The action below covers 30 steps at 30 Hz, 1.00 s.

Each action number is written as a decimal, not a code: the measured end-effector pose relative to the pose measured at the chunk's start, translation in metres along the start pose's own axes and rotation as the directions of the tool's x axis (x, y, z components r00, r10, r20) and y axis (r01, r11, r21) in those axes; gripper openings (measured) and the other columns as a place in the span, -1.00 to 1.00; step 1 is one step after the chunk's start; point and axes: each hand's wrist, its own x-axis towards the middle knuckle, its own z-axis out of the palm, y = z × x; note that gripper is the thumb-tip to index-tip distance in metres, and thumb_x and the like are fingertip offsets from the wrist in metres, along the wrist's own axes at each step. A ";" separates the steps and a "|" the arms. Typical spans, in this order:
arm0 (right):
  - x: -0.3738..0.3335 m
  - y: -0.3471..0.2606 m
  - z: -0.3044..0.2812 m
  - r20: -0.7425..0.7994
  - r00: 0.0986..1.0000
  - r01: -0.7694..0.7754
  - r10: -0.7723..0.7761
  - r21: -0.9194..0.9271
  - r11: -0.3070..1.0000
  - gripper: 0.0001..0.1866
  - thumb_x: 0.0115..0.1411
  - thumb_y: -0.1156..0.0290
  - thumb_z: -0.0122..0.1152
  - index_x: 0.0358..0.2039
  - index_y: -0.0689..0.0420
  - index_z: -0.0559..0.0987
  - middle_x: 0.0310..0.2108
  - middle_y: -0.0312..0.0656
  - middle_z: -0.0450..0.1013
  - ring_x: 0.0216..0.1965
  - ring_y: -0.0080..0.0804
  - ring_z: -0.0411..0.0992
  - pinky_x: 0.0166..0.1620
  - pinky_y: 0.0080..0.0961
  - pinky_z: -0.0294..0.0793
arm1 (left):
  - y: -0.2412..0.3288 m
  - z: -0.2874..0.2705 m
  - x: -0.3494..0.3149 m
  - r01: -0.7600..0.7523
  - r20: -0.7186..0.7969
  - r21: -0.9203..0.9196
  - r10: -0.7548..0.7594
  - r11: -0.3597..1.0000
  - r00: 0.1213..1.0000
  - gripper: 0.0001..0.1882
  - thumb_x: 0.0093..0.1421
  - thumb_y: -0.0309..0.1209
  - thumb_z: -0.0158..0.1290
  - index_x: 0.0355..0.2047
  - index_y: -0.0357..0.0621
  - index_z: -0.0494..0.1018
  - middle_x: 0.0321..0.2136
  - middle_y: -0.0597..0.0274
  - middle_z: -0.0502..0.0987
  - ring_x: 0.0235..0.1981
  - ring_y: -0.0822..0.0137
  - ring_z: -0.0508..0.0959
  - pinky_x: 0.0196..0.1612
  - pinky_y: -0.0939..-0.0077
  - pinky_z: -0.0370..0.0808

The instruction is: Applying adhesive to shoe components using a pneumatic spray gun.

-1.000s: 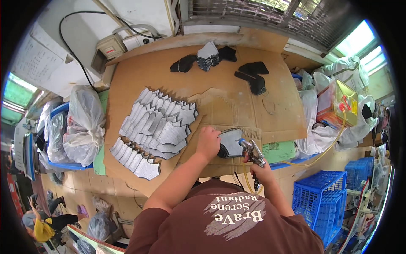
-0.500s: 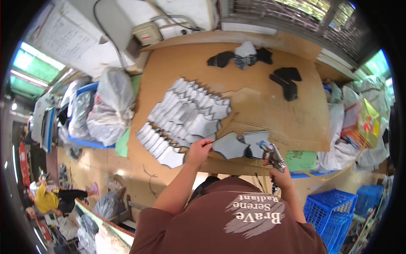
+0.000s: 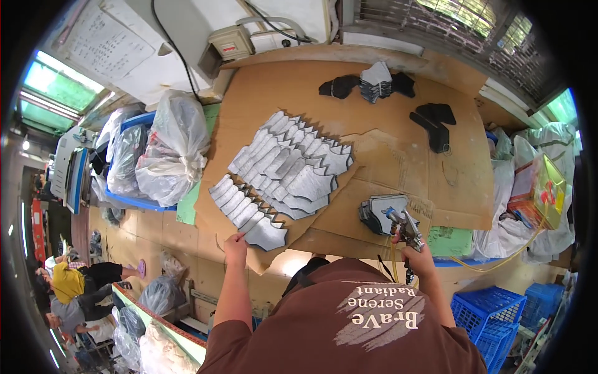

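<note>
At the near-left edge of the board, my left hand pinches the corner of a grey, curve-edged cut piece. That piece lies at the near end of a short overlapping row. Farther back, longer rows of similar grey pieces overlap like shingles. My right hand is wrapped round a metal spray gun with a blue part at its front. Just beyond the gun's front sits a small stack of grey, dark-edged pieces, partly hidden by the gun.
Brown cardboard covers the bench. Dark bundled pieces and a tied grey bundle lie toward the back. A yellow hose runs right. Plastic bags stand left, blue crates lower right. People are at far left.
My left hand has moved left with the grey piece from beside the stack to the near end of the short row. My right hand still holds the spray gun by the stack.
</note>
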 end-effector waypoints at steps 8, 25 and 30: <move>0.000 0.010 0.000 -0.022 1.000 -0.005 0.003 -0.117 0.993 -0.75 -0.05 0.54 0.00 -0.30 0.09 0.48 -0.56 -0.47 0.31 -0.65 -0.76 0.15 -0.60 -0.75 0.13 | 0.112 0.067 -0.029 -0.608 0.068 0.102 0.604 0.787 0.794 -0.84 0.05 -0.47 -0.02 -0.35 -0.26 0.44 -0.46 0.00 0.46 -0.38 0.04 0.45 -0.31 0.30 0.39; 0.004 0.009 0.010 -0.024 0.999 0.042 -0.043 -0.040 0.998 -0.83 -0.02 0.54 0.02 -0.34 0.20 0.43 -0.47 -0.35 0.37 -0.39 -0.62 0.30 -0.26 -0.64 0.30 | 0.205 0.215 -0.088 -0.702 0.429 -0.279 0.739 0.655 0.519 -0.79 -0.16 -0.50 0.12 -0.45 -0.28 0.44 -0.53 0.05 0.41 -0.48 0.13 0.44 -0.39 0.35 0.38; 0.006 0.014 0.008 -0.025 0.999 0.034 -0.035 -0.041 0.999 -0.83 -0.02 0.55 0.02 -0.34 0.21 0.42 -0.48 -0.35 0.36 -0.40 -0.61 0.30 -0.26 -0.64 0.30 | 0.207 0.214 -0.090 -0.720 0.429 -0.253 0.742 0.646 0.515 -0.81 -0.17 -0.51 0.12 -0.47 -0.28 0.44 -0.54 0.04 0.42 -0.48 0.12 0.44 -0.40 0.35 0.38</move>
